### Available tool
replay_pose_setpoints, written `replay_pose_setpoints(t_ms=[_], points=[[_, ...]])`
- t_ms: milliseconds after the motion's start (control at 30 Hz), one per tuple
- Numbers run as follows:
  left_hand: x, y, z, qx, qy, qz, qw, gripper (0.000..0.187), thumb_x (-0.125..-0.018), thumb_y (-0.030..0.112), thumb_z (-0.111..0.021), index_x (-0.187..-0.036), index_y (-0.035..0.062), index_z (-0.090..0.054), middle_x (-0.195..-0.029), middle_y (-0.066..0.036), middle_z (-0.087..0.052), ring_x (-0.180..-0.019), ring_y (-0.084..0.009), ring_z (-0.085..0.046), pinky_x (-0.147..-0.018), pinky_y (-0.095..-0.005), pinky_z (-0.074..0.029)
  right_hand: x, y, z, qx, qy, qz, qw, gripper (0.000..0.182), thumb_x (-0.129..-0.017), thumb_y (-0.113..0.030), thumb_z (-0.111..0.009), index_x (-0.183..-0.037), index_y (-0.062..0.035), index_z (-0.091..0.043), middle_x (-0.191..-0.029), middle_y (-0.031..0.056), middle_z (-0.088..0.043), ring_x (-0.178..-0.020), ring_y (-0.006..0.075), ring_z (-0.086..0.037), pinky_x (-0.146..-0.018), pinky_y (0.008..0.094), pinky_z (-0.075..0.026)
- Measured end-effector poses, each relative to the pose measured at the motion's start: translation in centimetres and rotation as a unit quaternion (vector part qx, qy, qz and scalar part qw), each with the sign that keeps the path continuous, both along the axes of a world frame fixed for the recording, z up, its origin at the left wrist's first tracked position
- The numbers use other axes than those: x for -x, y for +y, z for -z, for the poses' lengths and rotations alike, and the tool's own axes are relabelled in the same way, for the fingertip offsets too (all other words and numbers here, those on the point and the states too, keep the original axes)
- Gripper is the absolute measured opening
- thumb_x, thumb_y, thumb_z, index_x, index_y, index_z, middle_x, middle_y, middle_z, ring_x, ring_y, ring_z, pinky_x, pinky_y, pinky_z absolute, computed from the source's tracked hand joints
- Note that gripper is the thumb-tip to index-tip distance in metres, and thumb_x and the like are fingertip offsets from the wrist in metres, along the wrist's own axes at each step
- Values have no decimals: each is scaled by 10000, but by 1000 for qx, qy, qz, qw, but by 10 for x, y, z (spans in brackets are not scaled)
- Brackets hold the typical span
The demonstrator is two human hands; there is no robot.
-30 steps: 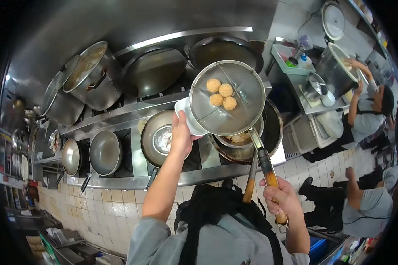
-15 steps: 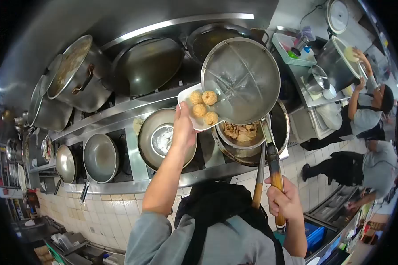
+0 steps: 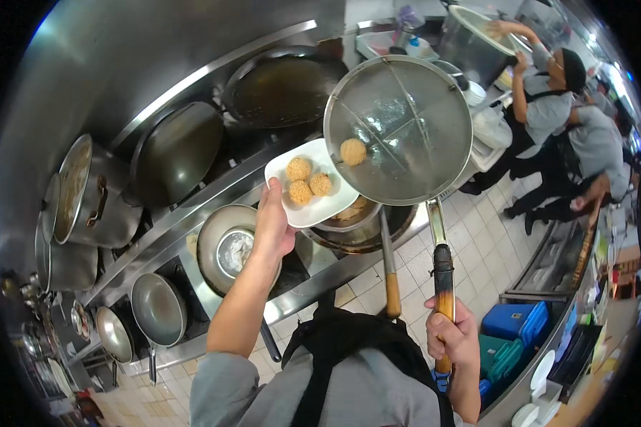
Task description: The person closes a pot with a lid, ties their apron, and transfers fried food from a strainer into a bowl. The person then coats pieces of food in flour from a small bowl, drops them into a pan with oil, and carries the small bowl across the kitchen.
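My left hand (image 3: 273,224) grips the near left edge of a white square plate (image 3: 331,205). Three golden sesame balls (image 3: 300,192) sit on that plate. Closed around a wooden handle, my right hand (image 3: 454,331) holds a large round strainer (image 3: 399,178) level beside the plate. Its rim overlaps the plate's right edge. One more sesame ball (image 3: 352,151) lies inside the strainer, near its left side. Below the plate, a pot (image 3: 349,215) with brownish pieces is partly hidden, and a wooden-handled tool (image 3: 389,270) sticks out from there.
Woks (image 3: 285,89) and tall stockpots (image 3: 100,206) line the back of the range. Pans (image 3: 158,309) and a wide bowl (image 3: 210,242) stand at its front. Two co-workers (image 3: 548,107) are at the right, one reaching into a big container (image 3: 477,50). Bins (image 3: 513,324) stand at lower right.
The view has turned to the right. The plate and strainer have shifted apart somewhat. One sesame ball now lies inside the strainer; earlier the balls were grouped together at the plate.
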State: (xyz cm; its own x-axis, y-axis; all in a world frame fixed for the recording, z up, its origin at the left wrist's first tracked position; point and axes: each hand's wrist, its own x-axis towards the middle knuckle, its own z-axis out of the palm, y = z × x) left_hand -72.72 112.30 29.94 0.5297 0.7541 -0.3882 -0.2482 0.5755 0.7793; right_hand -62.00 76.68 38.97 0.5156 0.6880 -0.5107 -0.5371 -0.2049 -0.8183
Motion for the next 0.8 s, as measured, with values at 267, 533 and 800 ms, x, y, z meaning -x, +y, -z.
replay_pose_setpoints(t_ms=[267,533,800], points=[[-44,-106,-34,-15,17,57,998,550,-1082,472,-356,-1490,105,-317,-1396,-159,-535,-1140,-333,-661,-772,-512,-633,-22,-91,-3,-6,-101,-5,995,270,-1013,-98,-568,-1257,7,-515,-622,-15,-475,-430,63,-407,-404,245,-340],[-85,-252,-37,46,21,120,991,587,-1078,495,-346,-1503,91,-370,-1424,-153,-547,-1174,-343,-651,-796,-529,-624,-56,-224,-3,-38,-87,44,994,280,-996,-83,-566,-1249,23,-509,-640,-6,-465,-427,65,-388,-388,245,-324],[-155,-309,-19,38,-19,216,975,547,-1077,443,-406,-1465,56,-414,-1391,-143,-571,-1190,-334,-628,-912,-546,-568,-61,-327,32,-106,38,239,965,289,-964,-144,-617,-1214,-14,-551,-608,-17,-430,-402,74,-369,-347,257,-297]])
